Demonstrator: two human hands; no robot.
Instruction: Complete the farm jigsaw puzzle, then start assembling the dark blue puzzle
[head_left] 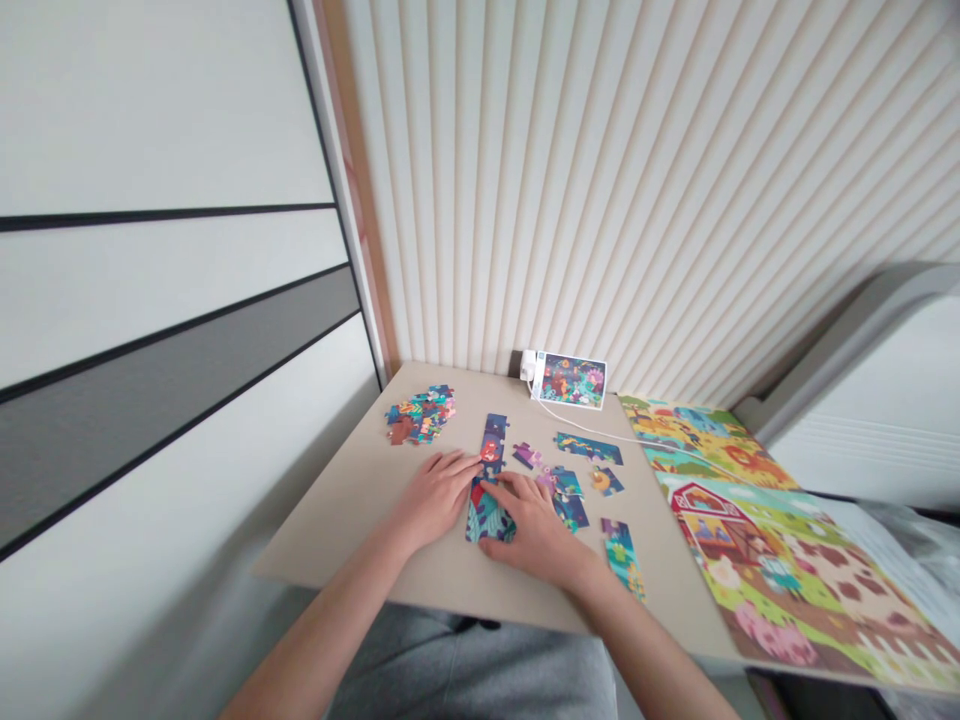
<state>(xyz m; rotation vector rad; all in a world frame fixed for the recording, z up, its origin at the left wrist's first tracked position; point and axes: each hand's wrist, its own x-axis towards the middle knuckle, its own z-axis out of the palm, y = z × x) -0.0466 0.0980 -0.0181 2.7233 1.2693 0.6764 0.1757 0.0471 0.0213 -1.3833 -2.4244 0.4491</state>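
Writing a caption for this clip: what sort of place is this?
Probably a room in a home, perhaps a bedroom or study: a beige tabletop, a ribbed cream wall behind it, and jigsaw pieces near a farm-scene puzzle picture.

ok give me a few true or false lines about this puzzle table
The left hand and right hand both touch a strip of joined blue jigsaw pieces. True.
The multicoloured heap of loose jigsaw pieces lies right of the hands. False: it lies to their left on the beige board.
A large printed farm picture with a red barn lies at the board's right side. True.
The small colourful picture card lies under the right hand. False: it sits at the far edge beside a white plug.
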